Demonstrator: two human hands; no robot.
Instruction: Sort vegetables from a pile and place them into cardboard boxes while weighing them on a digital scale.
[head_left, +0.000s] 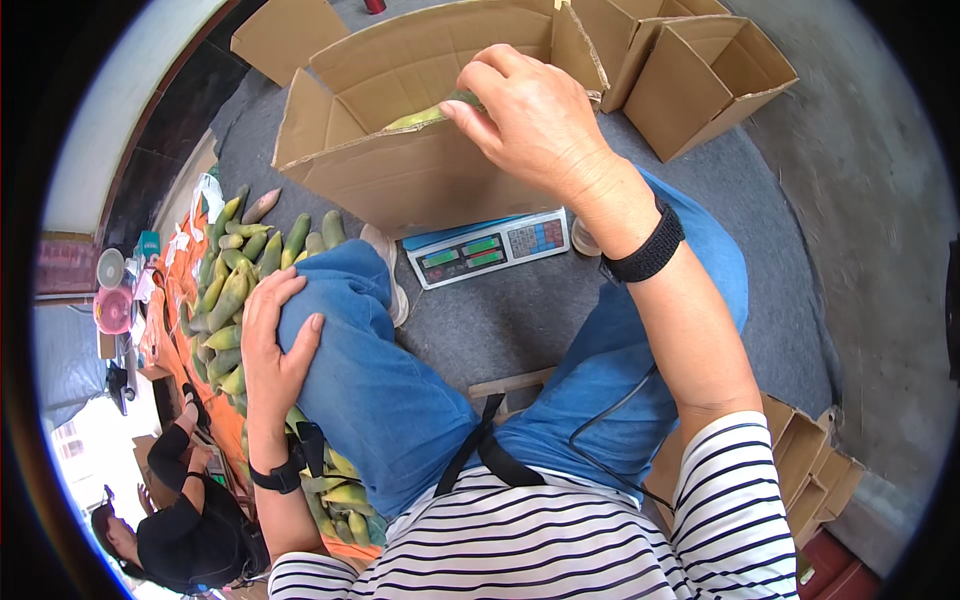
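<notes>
My right hand (525, 112) is above the near rim of a cardboard box (420, 176). Its thumb and fingers grip a long green radish (420, 118), whose pale end points left inside the box; the near wall hides the box's floor. Beneath the box, a digital scale (487, 247) with lit green displays and a keypad faces me. My left hand (274, 337) rests on my left knee, fingers apart, holding nothing. Just left of that knee lies a heap of green radishes (225, 300), one of them pinkish.
More open cardboard boxes (709, 82) stand at the far right, others (806, 465) at the lower right. An orange sheet (180, 300) lies under the heap. A person in black (195, 525) sits at the lower left. Grey cloth (502, 322) covers the floor between my feet.
</notes>
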